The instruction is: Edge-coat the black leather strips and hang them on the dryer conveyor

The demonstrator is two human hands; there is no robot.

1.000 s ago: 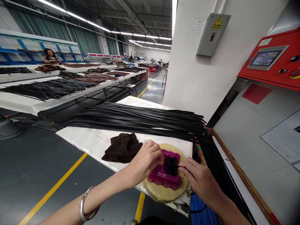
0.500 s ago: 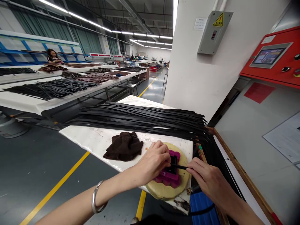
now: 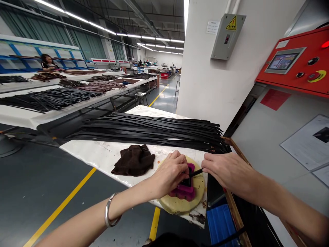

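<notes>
A narrow black strip spans the short gap between my two hands. My right hand pinches it just past the right rim of a round yellowish pad. The fingers of my left hand are closed around its other end, above a magenta scalloped tray with a dark, black-stained hollow. The tray rests on the pad, partly hidden under my left hand. A crumpled dark brown cloth lies left of the pad on the white table.
A long bundle of black strips lies across the table's far part. A wooden rail and a blue object are at the right. A red control box juts out above. A person sits by tables at far left.
My right hand has risen and turned, so the strip now slants upward toward it. My left hand stays over the tray. The view has shifted slightly to the right.
</notes>
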